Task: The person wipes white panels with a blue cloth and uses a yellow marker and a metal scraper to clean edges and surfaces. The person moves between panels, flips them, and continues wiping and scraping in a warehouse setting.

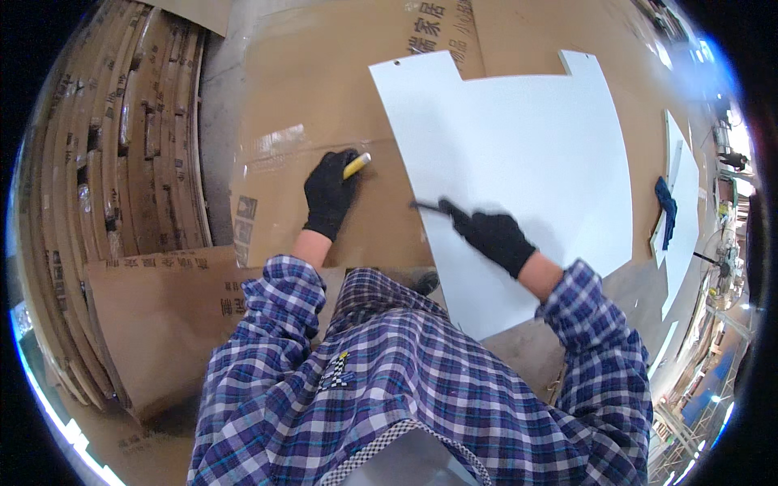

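Observation:
My left hand (331,194), in a black glove, is over brown cardboard (285,109). It grips a short yellow stick with a pale end (357,165), perhaps a marker or a wax stick. My right hand (495,238), also black-gloved, is above a large white panel (516,146). From its fingers a thin dark tool (428,208) points left past the panel's long left edge; blur hides what kind it is. The panel has a wide notch in its far edge and a small hole near each far corner. Its near corner overhangs the cardboard towards my body.
Many flat cardboard packages (121,133) stand in a row at the left. A loose cardboard sheet (164,322) leans near my left elbow. On the right, a dark blue cloth or glove (666,209) lies by more white panels (681,225). A fan (723,267) stands beyond them.

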### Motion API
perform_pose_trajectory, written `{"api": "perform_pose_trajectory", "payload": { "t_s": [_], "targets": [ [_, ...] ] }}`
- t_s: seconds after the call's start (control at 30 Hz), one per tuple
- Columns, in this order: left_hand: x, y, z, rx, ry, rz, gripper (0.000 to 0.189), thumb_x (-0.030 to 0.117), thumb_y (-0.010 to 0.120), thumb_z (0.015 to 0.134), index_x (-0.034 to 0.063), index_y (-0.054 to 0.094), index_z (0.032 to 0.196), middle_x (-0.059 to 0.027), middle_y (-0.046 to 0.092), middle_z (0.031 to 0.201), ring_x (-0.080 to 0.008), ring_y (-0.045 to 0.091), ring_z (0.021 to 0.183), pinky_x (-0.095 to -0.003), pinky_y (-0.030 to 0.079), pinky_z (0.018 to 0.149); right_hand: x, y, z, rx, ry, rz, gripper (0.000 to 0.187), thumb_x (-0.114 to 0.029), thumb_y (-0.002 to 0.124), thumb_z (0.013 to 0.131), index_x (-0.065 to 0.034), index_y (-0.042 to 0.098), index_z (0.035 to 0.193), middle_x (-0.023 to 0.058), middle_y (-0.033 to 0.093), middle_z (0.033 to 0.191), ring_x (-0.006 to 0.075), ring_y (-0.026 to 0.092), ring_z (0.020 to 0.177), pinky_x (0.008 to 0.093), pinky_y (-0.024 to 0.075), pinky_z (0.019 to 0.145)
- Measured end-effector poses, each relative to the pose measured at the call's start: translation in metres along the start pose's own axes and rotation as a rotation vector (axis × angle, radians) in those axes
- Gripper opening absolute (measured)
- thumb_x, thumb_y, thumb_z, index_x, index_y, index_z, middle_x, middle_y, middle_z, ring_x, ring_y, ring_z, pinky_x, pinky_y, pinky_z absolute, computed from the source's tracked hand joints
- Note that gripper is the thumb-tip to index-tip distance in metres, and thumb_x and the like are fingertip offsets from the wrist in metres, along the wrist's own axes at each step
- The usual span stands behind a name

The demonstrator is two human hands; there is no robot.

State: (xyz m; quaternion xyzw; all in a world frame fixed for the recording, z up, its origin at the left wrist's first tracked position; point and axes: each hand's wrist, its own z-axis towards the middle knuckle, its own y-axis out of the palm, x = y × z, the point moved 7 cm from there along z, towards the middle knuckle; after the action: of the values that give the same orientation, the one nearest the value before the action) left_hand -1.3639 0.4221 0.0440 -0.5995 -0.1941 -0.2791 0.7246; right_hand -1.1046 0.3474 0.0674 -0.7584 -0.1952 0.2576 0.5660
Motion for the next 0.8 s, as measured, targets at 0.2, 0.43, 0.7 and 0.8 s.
{"api": "perform_pose_trajectory", "payload": {
  "t_s": [0.2, 0.43, 0.7, 0.8],
  "targets": [
    [0.071, 0.030, -0.111, -0.081, -0.051, -0.092, 0.021, 0.014, 0.066, 0.077, 0.0089, 0.064, 0.098, -0.0123, 0.063, 0.091, -0.0314, 0.062, 0.084, -0.0373, 0.050, 0.072, -0.078, 0.065, -0.209, -0.395, -0.103, 0.151, 0.057, -0.021, 0.051, 0.090, -0.0230, 0.031, 0.143, 0.0085, 0.058, 0.065, 0.0201, 0.056, 0.044, 0.0314, 0.0434, 0.035],
    [0.106, 0.067, -0.237, -0.214, -0.265, -0.268, 0.023, 0.023, 0.062, 0.087, 0.0044, 0.062, 0.101, -0.0183, 0.064, 0.080, -0.0359, 0.063, 0.075, -0.0392, 0.050, 0.064, -0.029, 0.059, -0.251, 0.019, 0.279, 0.363, 0.053, -0.023, 0.053, 0.089, -0.0215, 0.037, 0.139, 0.0160, 0.065, 0.085, 0.0291, 0.064, 0.063, 0.0389, 0.0513, 0.054],
    [0.082, 0.077, -0.306, -0.199, -0.640, -0.566, 0.025, 0.026, 0.055, 0.092, 0.0011, 0.061, 0.090, -0.0133, 0.061, 0.071, -0.0228, 0.059, 0.063, -0.0342, 0.046, 0.059, 0.047, 0.019, -0.051, 0.222, 0.411, 0.298, 0.049, -0.034, 0.045, 0.092, -0.0214, 0.037, 0.138, 0.0162, 0.065, 0.088, 0.0342, 0.063, 0.078, 0.0460, 0.0503, 0.070],
    [0.077, 0.073, -0.319, -0.158, -0.696, -0.550, 0.026, 0.027, 0.054, 0.093, 0.0021, 0.062, 0.091, -0.0120, 0.061, 0.074, -0.0194, 0.058, 0.066, -0.0321, 0.046, 0.061, 0.035, 0.006, 0.002, 0.130, 0.346, 0.260, 0.045, -0.032, 0.043, 0.092, -0.0194, 0.042, 0.136, 0.0151, 0.066, 0.090, 0.0313, 0.064, 0.081, 0.0450, 0.0507, 0.070]
  ]
}}
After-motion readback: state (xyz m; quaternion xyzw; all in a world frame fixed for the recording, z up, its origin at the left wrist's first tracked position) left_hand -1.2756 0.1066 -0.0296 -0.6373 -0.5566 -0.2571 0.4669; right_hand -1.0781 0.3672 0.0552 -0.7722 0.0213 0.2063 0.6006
